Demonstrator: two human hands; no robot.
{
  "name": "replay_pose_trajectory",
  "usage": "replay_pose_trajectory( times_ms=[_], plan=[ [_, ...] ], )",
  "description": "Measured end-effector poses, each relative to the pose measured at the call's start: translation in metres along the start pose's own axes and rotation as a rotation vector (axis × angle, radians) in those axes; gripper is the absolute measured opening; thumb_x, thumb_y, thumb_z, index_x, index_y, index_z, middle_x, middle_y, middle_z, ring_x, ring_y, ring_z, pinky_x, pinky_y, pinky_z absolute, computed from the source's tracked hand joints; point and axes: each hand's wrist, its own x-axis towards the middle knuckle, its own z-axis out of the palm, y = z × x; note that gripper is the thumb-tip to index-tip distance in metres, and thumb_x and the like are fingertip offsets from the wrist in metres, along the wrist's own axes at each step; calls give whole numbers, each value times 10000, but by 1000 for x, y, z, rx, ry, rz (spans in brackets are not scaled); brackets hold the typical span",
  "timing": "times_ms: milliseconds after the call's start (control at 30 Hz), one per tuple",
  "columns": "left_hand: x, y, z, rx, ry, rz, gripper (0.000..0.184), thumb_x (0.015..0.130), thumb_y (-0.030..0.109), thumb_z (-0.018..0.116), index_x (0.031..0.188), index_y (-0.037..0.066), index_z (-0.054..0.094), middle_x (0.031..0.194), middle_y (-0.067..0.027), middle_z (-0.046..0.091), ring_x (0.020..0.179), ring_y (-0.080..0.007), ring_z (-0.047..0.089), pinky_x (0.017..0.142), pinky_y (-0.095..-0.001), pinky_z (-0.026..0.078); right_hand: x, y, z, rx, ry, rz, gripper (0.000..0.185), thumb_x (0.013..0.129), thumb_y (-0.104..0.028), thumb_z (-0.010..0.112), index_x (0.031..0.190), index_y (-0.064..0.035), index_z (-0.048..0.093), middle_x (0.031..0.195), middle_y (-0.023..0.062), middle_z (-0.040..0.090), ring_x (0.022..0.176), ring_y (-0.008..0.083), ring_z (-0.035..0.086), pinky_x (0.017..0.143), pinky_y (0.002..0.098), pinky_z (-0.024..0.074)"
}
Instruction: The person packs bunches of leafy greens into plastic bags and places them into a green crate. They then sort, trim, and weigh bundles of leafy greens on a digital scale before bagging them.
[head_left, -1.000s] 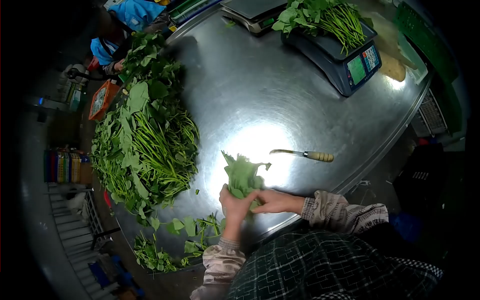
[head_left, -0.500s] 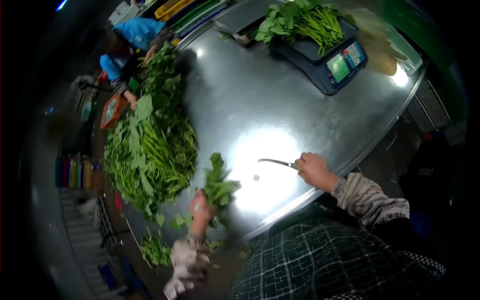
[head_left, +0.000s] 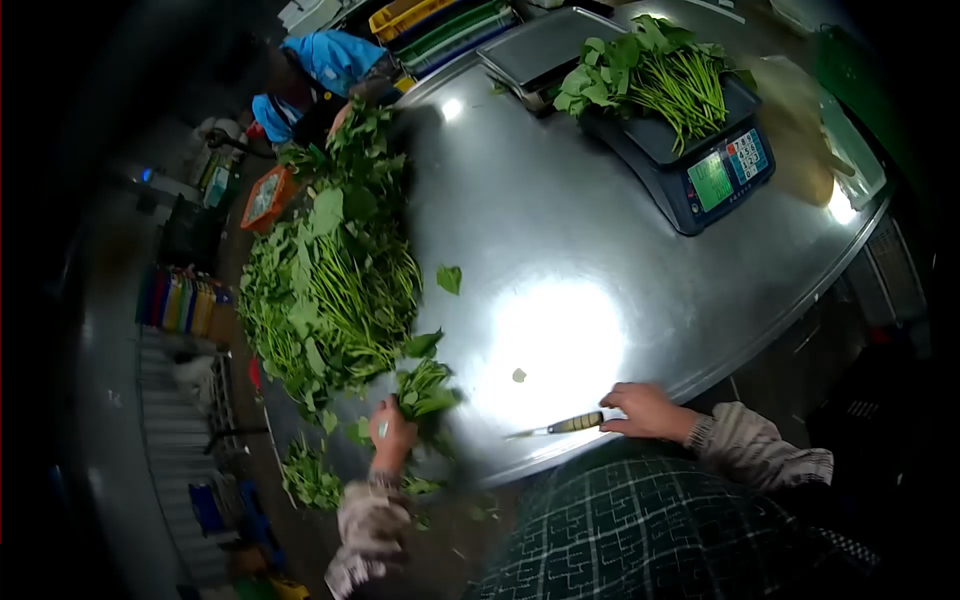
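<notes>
My left hand (head_left: 391, 434) is closed on a small bunch of leafy greens (head_left: 426, 388) low over the near left part of the metal table. Beside it rises a large heap of leafy greens (head_left: 335, 285) with long green stems. Near the front edge, a knife (head_left: 575, 424) with a banded handle lies on the tabletop, its blade pointing left. My right hand (head_left: 645, 411) is at the handle's end, fingers parted and not wrapped round it; whether a fingertip touches it I cannot tell.
Greens (head_left: 672, 75) rest on a digital scale (head_left: 700, 185) at the back right of the metal table (head_left: 470, 190). A loose leaf (head_left: 449, 279) lies beside the heap. Across the table, a person in a blue vest (head_left: 340, 62) stands by the heap. An orange crate (head_left: 268, 198) stands beyond.
My right hand has let go of the knife, which now lies on the table near the front edge. My left hand keeps its bunch. The view has shifted, and a loose leaf shows beside the heap.
</notes>
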Motion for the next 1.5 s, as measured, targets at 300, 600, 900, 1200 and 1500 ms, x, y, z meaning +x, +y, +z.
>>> replay_pose_trajectory(
  times_ms=[300, 600, 900, 1200, 1500],
  plan=[
    [-38, -40, -5, 148, -274, -193, 386, 666, 129, 683, 1014, 16, 560, 931, -199, 641, 859, -378, 639, 741, -455, 521, 109, -53, 11, 24, -2, -46, 482, 871, -307, 614, 1242, -11, 527, 1103, 189, 566, 1042, 319, 558, 906, 408, 451],
    [-70, -38, -94, 52, 141, -196, 552, 650, 114, 709, 1168, 22, 544, 958, -151, 588, 848, -361, 584, 669, -434, 491, 314, -57, 12, 100, 248, -159, 585, 846, -253, 659, 1322, 3, 436, 1341, 218, 458, 1246, 352, 437, 1034, 459, 365],
    [-66, -4, -134, -42, 235, -198, 687, 584, 19, 738, 1233, 2, 514, 1037, -165, 601, 913, -338, 605, 739, -383, 519, 292, -153, 93, 687, -296, -217, 447, 955, -327, 542, 1267, -7, 542, 1134, 130, 633, 1048, 201, 585, 934, 318, 444],
    [-51, 53, -141, -112, 303, 82, 614, 557, -26, 686, 1160, -32, 569, 986, -172, 624, 842, -325, 622, 720, -365, 523, 183, -159, -35, 723, -564, -290, 317, 899, -275, 635, 1033, 11, 604, 735, 55, 616, 620, 116, 554, 585, 269, 457],
    [-53, 86, -152, 107, 357, 210, 474, 641, -24, 588, 1114, -48, 585, 940, -179, 610, 750, -311, 592, 628, -369, 485, 137, -158, -85, 177, 377, -679, 536, 693, -367, 798, 1099, -69, 614, 1117, 129, 557, 973, 258, 537, 804, 361, 438]
  ],
)
